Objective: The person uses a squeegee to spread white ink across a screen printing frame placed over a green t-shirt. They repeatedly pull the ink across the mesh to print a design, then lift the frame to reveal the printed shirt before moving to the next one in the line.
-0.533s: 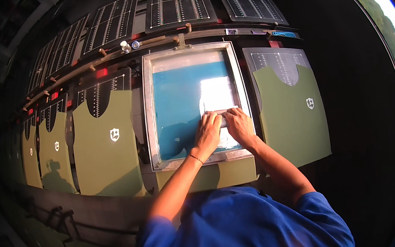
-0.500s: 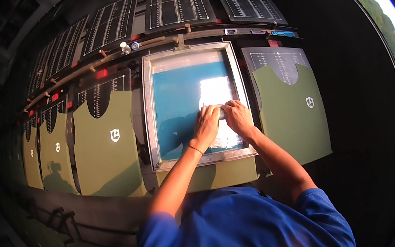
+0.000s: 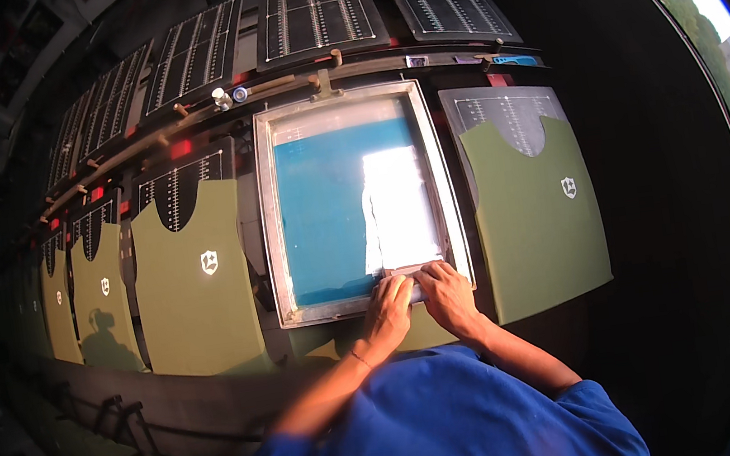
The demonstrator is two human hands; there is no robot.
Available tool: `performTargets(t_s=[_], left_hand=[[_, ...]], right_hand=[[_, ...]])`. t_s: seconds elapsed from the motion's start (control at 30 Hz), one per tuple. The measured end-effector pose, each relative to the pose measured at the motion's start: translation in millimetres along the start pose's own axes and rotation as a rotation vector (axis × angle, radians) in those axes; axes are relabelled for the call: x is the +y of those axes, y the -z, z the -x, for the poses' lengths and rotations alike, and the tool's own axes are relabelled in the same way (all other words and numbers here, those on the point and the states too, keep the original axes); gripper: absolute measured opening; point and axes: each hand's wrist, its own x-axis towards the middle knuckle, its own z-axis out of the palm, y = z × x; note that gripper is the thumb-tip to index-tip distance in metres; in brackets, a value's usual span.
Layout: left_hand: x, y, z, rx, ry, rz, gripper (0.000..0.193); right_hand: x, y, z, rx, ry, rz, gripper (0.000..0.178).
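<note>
At the near end of an aluminium-framed printing screen, both my hands are closed side by side on a squeegee. My left hand grips its left part and my right hand its right part, fingers curled over the top. Most of the blade is hidden beneath the fingers. Blue mesh fills the frame, with a bright white patch on its right half; how much of that is sunlight, I cannot tell. Olive fabric shows below the screen's near rail.
To the right lies an olive shirt piece with a white shield print on a black board. Several similar pieces, such as one olive piece, line the left. Behind runs a rail carrying a small bottle and a blue tool. Ruled black boards stand beyond.
Both hands have drawn the squeegee toward me, from the middle of the mesh to the screen's near rail. The bright patch now shows uncovered. The view has shifted slightly.
</note>
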Motion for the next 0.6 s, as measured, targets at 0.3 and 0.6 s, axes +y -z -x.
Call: performTargets(t_s=[0.3,0.6], left_hand=[[-59,2,-104,0.054,-0.015,0.010,0.036],[-45,13,-120,0.090,-0.035,0.004,0.030]], right_hand=[[39,-5,-109,0.087,-0.027,0.020,0.022],[42,20,-120,-0.004,0.002,0.079,0.030]])
